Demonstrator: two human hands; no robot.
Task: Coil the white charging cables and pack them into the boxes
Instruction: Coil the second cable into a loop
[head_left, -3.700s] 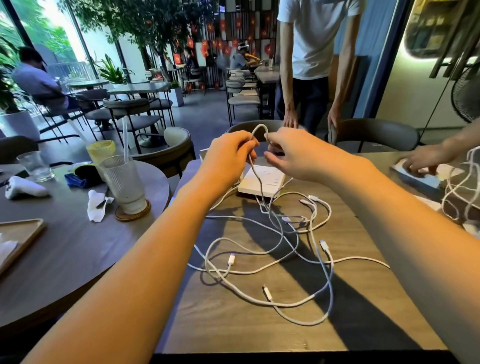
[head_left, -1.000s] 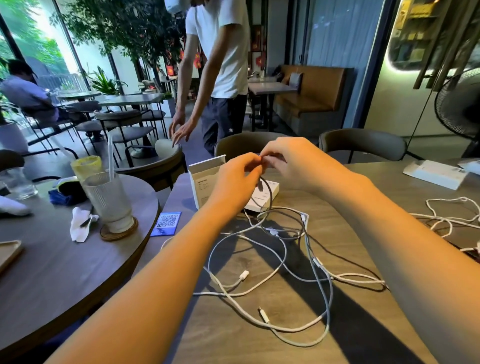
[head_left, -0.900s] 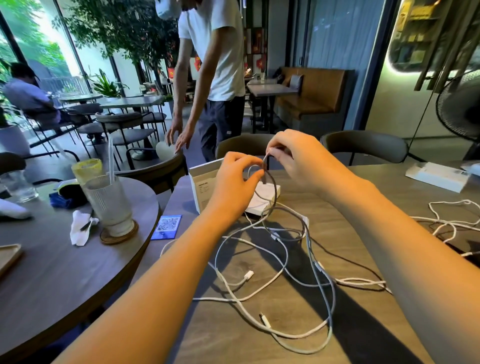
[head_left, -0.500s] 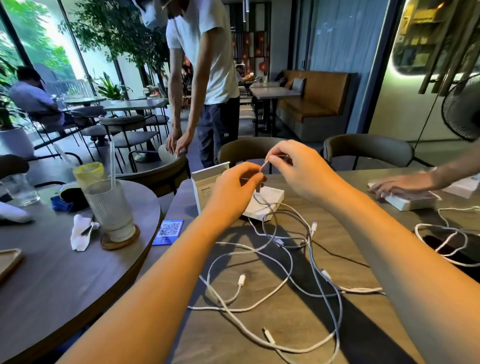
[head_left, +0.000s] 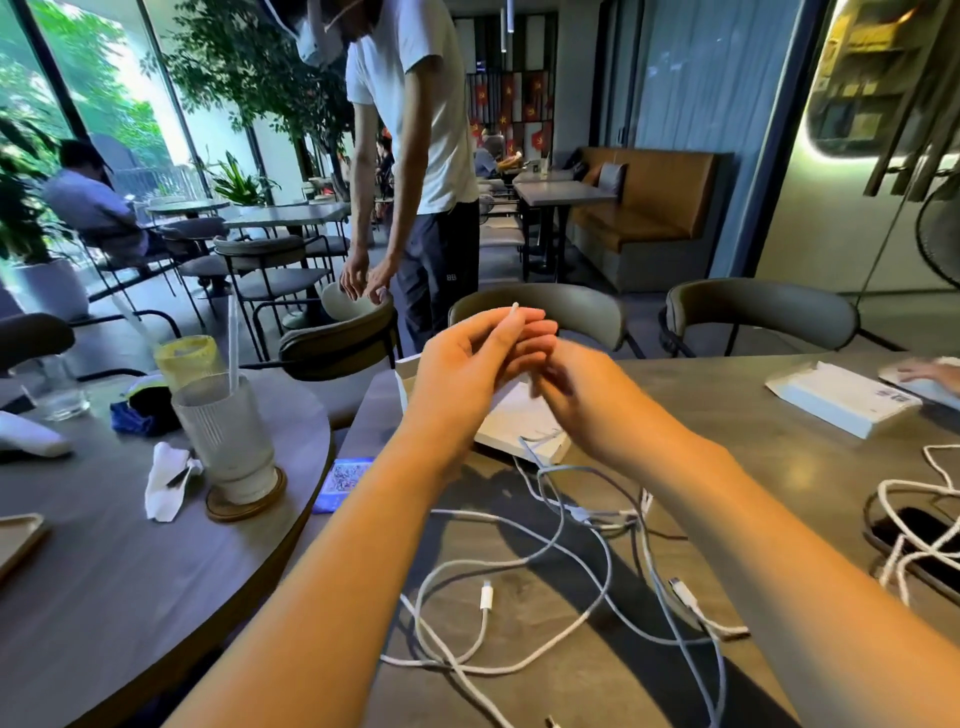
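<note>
Currently left hand (head_left: 467, 364) pinches a white cable end (head_left: 514, 307) above the white box (head_left: 524, 431); right hand (head_left: 576, 395) blurred, grip unclear. Remaining charging cables (head_left: 561, 587) lie tangled on the tabletop (head_left: 779, 467).

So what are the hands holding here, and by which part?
The left hand grips a white cable near its connector tip. The right hand is too blurred to tell.

Both hands, left (head_left: 467, 364) and right (head_left: 576, 395), raised over the desk (head_left: 779, 467): box (head_left: 519, 431) directly beneath, tangled cables (head_left: 561, 571) nearer the wearer, second box (head_left: 841, 400) far right, glass (head_left: 223, 431) far left.
</note>
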